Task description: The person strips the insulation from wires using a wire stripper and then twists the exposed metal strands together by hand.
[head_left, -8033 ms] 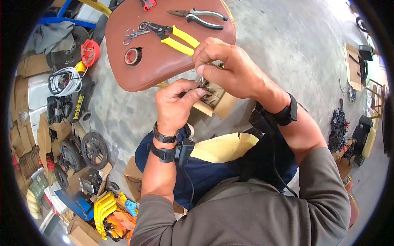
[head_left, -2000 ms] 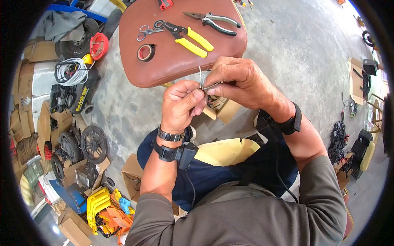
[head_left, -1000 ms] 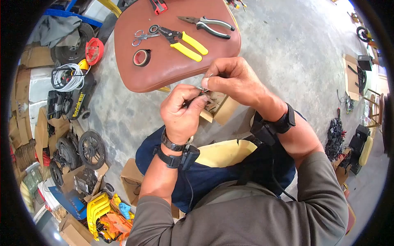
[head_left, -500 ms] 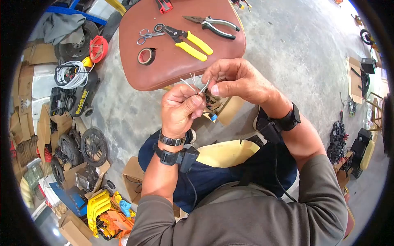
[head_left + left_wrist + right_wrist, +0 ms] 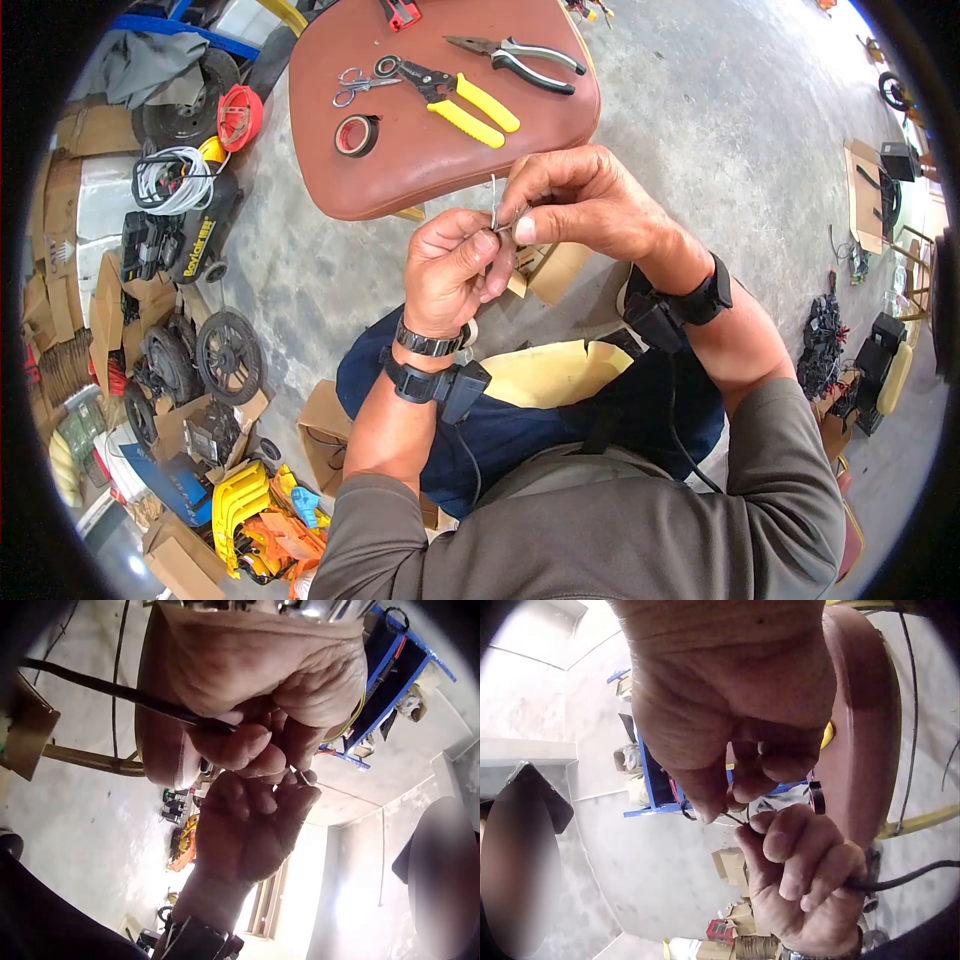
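In the head view my left hand point(image 5: 450, 270) pinches the stripped end of a black cable between thumb and fingers. The black cable point(image 5: 112, 691) runs out of that palm in the left wrist view. One thin pale wire point(image 5: 494, 192) stands up from the left fingertips. Close beside it, my right hand point(image 5: 595, 205) pinches another fine wire point(image 5: 733, 818) with thumb and forefinger. The fingertips of both hands nearly meet, partly hiding the wire ends.
Ahead, a brown padded seat point(image 5: 440, 160) bears yellow-handled wire strippers point(image 5: 465, 122), pliers point(image 5: 540, 82), scissors point(image 5: 348, 88), a black tape roll point(image 5: 374, 131) and a red-handled tool point(image 5: 403, 14). Below the hands stands an open cardboard box point(image 5: 562, 275). Wheels and boxes lie left.
Half a second ago several thin wires fanned out above my left fingers. Now one pale wire stands upright, and the right fingertips have come down closer to the left ones. The tools have stayed put.
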